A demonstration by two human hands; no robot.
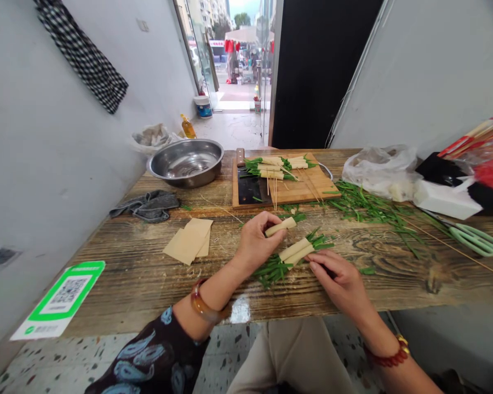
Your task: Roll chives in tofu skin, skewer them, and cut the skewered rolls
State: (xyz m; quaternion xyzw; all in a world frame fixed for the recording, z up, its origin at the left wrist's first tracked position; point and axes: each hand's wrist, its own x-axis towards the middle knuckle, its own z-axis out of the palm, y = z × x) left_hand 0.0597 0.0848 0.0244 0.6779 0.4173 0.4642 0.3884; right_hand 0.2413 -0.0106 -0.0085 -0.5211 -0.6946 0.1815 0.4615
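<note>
My left hand [259,241] grips a tofu-skin roll [285,225] with green chives sticking out of its far end. Just below it, two more tofu-skin rolls [296,251] lie side by side on the wooden table, chives poking out at both ends. The fingers of my right hand [340,276] are pinched together against the right side of that pair; what they hold, perhaps a thin stick, is hidden. Flat tofu-skin sheets [191,239] lie stacked to the left of my left hand.
Finished skewered rolls [271,168] rest on a cutting board [308,189] beside a cleaver [252,187]. A steel basin [187,161] and grey cloth [148,207] are at left. Loose chives [365,205], a plastic bag [380,169] and green-handled scissors [474,238] lie at right.
</note>
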